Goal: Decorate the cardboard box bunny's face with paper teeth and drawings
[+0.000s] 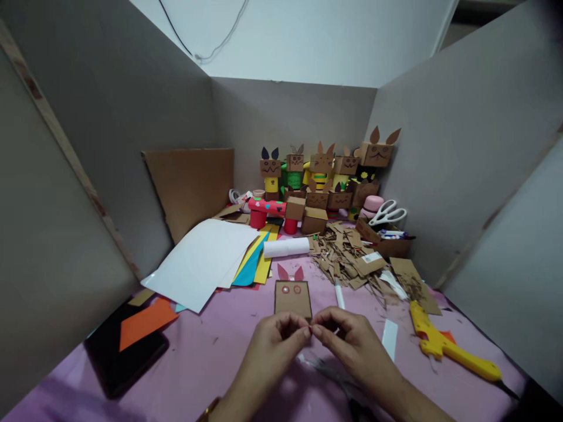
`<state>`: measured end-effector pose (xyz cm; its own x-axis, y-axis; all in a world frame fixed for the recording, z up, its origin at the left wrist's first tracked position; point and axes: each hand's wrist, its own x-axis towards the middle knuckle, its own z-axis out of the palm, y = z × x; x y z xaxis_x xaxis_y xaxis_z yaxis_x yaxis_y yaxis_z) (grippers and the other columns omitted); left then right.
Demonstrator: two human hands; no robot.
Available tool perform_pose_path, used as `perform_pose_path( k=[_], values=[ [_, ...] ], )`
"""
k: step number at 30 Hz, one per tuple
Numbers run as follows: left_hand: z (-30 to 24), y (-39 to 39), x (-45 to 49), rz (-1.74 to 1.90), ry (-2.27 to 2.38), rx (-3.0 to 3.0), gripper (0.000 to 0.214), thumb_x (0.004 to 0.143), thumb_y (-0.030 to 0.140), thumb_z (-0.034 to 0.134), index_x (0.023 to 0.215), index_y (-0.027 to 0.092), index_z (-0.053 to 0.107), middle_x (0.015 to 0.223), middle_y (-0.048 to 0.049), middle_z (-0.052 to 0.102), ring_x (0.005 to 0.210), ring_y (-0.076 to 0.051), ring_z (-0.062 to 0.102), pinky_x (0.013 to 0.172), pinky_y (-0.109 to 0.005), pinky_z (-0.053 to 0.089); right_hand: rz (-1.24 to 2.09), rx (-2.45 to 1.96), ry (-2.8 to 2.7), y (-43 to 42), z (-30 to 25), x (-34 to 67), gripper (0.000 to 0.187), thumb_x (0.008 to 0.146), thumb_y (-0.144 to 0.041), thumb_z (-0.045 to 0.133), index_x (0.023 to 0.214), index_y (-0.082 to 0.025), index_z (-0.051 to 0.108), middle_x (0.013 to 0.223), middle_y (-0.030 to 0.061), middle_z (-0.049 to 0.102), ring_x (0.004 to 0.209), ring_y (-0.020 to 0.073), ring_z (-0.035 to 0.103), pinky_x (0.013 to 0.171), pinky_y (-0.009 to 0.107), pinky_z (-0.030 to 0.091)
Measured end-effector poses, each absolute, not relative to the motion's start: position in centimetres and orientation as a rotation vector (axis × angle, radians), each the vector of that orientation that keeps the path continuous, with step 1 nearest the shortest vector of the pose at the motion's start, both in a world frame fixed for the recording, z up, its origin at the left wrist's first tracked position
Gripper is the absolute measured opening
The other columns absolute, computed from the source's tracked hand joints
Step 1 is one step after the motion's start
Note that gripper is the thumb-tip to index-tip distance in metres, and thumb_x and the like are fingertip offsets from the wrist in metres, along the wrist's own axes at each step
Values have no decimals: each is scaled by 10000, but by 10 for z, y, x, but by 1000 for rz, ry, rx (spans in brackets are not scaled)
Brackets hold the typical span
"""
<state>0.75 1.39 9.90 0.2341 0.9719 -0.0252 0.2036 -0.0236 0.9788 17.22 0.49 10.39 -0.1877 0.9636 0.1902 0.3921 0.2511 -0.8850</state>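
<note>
My left hand [273, 341] and my right hand [347, 340] meet fingertip to fingertip just above the pink table cover, both pinched on a tiny red piece [311, 331] too small to name. Right beyond them lies a flat brown cardboard face [292, 298] with two round eyes and two pink ears [290, 273]. A white marker [339, 295] lies to its right. Something dark, perhaps scissors [338, 381], lies under my right wrist.
Cardboard animal figures [323, 170] stand at the back. Cardboard scraps [347, 255], white-handled scissors [387, 213], a white paper roll [285, 248], coloured and white sheets [206, 261], a yellow glue gun [448, 346], an orange sheet on a dark object [127, 346]. Grey panels enclose the table.
</note>
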Motion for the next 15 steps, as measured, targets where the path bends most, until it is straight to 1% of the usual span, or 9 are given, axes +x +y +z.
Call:
perform_pose_path(
  k=[3,4,8,15],
  values=[
    [109,37,1,900,1232,1589,155,781,303,552,744,171,625,740,-45,658,703,-195,588,642,-291,430,855,-1261,-1733,25,111,179,232,856,-364,547,805,-181,681,749,17,682,690,151,597,607,245,428],
    [113,45,0,891,1251,1655,133,781,275,550,728,178,624,763,-44,658,719,-196,586,658,-296,423,848,-1270,-1730,30,113,183,248,858,-378,536,802,-181,675,745,17,675,683,152,589,604,250,425],
    [128,70,-4,799,1311,1966,98,741,191,601,651,194,641,775,-41,640,803,-230,552,734,-332,372,870,-1330,-1700,44,109,192,291,858,-427,512,807,-182,661,762,28,658,695,168,582,602,267,430],
    [131,92,-2,573,1416,2281,149,804,232,576,722,189,693,825,-94,708,839,-272,581,738,-374,332,814,-1357,-1715,43,92,195,284,874,-409,501,811,-187,667,768,31,665,689,158,587,612,250,431]
  ],
)
